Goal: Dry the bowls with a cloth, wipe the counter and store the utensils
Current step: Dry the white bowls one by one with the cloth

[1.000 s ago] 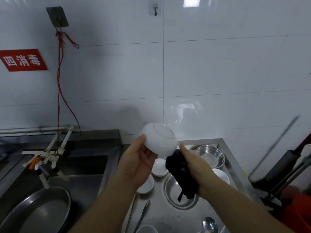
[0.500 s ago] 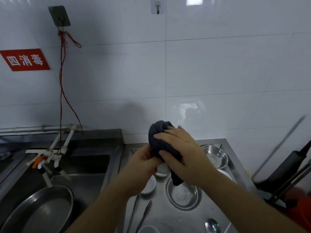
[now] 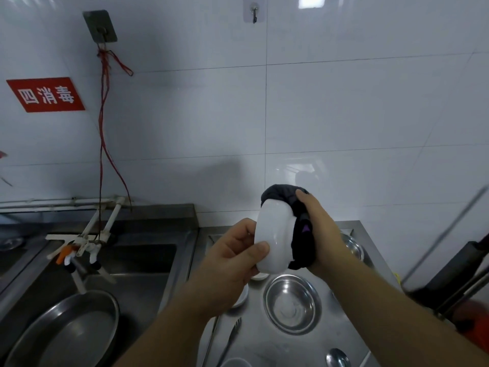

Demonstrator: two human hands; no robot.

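a working kitchen's washing-up corner, probably commercial rather than domestic: white-tiled wall (image 3: 344, 107), stainless steel sink (image 3: 148, 263) with a wall-fed tap (image 3: 87, 242), steel counter (image 3: 341, 337) crowded with metal bowls (image 3: 292, 304), and a red sign (image 3: 46, 94) in chinese characters about disinfection fixed to the tiles.

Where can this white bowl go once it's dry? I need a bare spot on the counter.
Bare steel lies on the counter right of the steel bowl, above the spoon, and a narrower strip between that bowl and the tongs. It is crowded behind: a white dish and another steel bowl sit under the hands.
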